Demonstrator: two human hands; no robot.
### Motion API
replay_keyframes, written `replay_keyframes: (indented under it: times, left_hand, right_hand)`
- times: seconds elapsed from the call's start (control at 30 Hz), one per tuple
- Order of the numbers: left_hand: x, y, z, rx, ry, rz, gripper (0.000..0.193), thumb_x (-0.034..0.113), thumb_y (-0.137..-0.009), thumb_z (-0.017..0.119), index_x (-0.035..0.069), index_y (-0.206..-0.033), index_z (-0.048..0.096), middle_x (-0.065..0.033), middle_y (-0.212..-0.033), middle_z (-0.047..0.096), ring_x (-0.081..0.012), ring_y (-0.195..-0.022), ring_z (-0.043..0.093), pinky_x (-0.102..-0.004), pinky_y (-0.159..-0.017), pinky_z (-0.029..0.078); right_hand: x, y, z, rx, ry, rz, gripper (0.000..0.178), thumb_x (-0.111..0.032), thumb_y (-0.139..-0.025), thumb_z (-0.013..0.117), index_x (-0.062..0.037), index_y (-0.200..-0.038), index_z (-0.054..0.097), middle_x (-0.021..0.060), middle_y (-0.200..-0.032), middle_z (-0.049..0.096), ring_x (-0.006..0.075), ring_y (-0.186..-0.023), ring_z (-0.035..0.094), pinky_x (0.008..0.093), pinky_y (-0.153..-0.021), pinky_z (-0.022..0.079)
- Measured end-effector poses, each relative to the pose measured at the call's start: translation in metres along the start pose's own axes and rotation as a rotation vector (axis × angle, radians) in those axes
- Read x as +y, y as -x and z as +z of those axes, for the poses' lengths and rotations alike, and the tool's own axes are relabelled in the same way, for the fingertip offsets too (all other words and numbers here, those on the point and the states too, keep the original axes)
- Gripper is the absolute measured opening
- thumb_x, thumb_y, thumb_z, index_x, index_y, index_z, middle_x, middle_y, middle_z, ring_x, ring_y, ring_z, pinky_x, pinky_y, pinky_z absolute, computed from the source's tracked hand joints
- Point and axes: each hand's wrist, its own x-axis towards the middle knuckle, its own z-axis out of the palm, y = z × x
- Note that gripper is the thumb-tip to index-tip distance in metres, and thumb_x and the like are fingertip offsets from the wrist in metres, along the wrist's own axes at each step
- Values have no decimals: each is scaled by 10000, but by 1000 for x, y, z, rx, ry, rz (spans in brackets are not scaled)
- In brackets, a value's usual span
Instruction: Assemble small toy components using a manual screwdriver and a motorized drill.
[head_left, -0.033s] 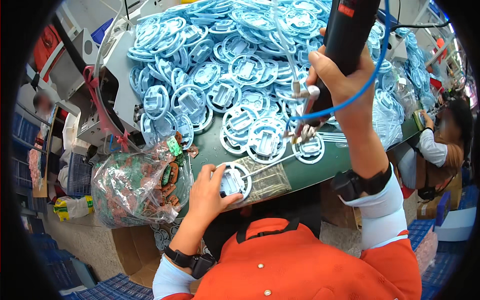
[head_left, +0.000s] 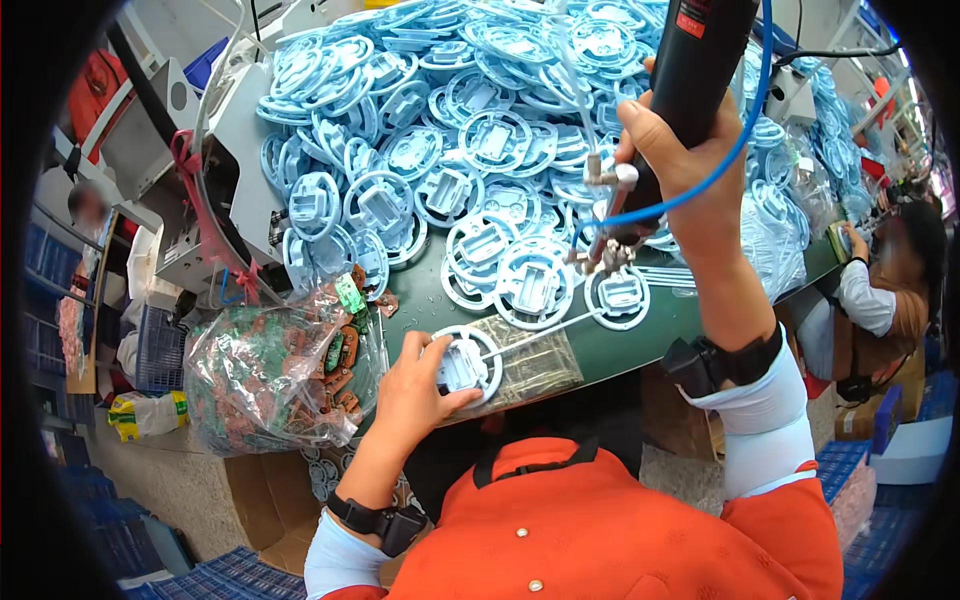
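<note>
My left hand (head_left: 412, 392) grips a light-blue round plastic part (head_left: 465, 362) by its left side at the near table edge. A thin pale stem joins it to a smaller ring piece (head_left: 617, 298) on its right. My right hand (head_left: 695, 165) is wrapped round a black powered screwdriver (head_left: 692, 75) with a blue air tube (head_left: 690, 195) and metal fittings. The driver's tip hangs above the smaller ring, apart from the part under my left hand. Brownish tape (head_left: 530, 362) covers the table beneath the stem.
Many light-blue round parts (head_left: 410, 150) are heaped across the green table (head_left: 420, 290). On the left lies a clear plastic bag (head_left: 270, 370) of green and brown circuit boards. Grey machines (head_left: 225, 170) stand beyond it. Another person (head_left: 890, 290) sits at the far right.
The screwdriver in my right hand has risen slightly, and its blue tube has shifted a little. My left hand and the part it holds look the same.
</note>
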Motion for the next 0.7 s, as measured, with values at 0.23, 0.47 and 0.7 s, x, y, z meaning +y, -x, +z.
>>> replay_keyframes:
  times: [0.23,0.47,0.7]
  left_hand:
    - [-35,22,1,400,98,211,753,64,-587,894,54,-1231,504,-158,-1210,532,-315,-1003,609,-374,-778,550]
    - [-43,35,5,518,64,225,750,21,-612,864,60,-1248,469,-193,-1237,538,-389,-1112,574,-430,-906,509]
    - [-41,105,-60,27,188,-95,615,61,-693,798,98,-1255,551,-132,-1240,580,-327,-1051,627,-389,-866,534]
  right_hand:
    - [28,10,-29,206,79,-110,434,-66,-882,695,-2,-1262,495,107,-1143,584,165,-1049,594,288,-893,497]
    - [22,99,-5,-202,212,-118,38,-30,-875,606,-36,-868,569,88,-833,582,191,-803,585,321,-733,468]
    - [37,152,83,-873,259,-148,320,-323,-836,724,-61,-895,551,103,-818,562,305,-736,627,407,-593,508]
